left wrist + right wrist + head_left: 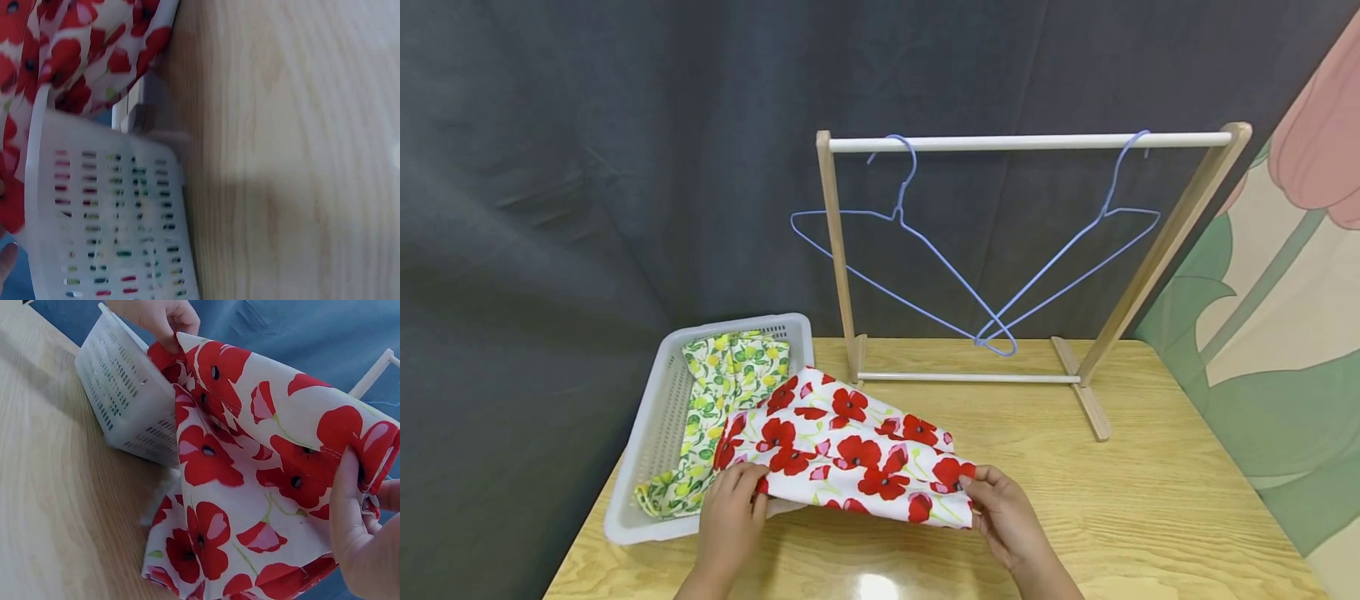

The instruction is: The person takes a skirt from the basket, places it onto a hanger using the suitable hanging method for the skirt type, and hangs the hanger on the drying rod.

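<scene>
A white cloth with red poppies (857, 454) is stretched between both hands, partly over the basket's right side. The left hand (730, 517) pinches its left end near the basket's front corner; the right hand (1011, 521) pinches its right corner above the table. In the right wrist view the poppy cloth (269, 469) hangs in folds, with the right hand (369, 531) gripping one corner by thumb and fingers and the left hand (162, 319) at the far end. Only fingertips of the left hand (6, 259) show at the left wrist view's edge.
A grey-white basket (643, 442) at the left holds a lemon-print cloth (748, 367). Behind the hands stands a wooden rack with a white rail (1015, 143), where two blue hangers (936, 254) hang, their lower ends crossing. Dark curtain behind; wooden table (1150, 500) below.
</scene>
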The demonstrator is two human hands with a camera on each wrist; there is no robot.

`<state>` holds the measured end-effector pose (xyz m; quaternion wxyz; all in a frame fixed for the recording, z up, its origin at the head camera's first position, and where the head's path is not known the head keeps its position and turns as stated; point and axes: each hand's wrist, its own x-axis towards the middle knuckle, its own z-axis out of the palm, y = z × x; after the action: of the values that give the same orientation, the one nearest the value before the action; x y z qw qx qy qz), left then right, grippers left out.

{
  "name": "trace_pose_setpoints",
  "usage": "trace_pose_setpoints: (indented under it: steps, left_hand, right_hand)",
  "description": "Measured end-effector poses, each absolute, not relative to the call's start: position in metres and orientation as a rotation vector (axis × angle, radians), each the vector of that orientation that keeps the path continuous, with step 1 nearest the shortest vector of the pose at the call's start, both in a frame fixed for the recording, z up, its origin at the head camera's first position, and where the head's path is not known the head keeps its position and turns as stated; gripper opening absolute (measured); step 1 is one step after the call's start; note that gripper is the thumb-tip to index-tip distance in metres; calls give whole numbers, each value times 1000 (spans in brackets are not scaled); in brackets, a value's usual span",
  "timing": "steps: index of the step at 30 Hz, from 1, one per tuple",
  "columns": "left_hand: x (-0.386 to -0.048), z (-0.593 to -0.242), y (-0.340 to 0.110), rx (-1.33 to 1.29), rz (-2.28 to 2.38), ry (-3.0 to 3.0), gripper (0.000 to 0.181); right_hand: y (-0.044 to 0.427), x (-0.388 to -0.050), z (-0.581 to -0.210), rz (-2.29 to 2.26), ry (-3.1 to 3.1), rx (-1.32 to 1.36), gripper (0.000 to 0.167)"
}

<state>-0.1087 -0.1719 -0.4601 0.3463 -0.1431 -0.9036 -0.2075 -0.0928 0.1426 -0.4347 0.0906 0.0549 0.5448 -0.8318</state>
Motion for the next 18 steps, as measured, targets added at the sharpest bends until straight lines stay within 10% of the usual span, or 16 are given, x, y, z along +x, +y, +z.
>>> trace_pose_setpoints:
  steps: [18]
  left_hand:
    - [-133, -431, -155, -544, -701, -2107, 15]
  right_hand:
    - [181, -104, -423, -2669, 1718, 38, 14]
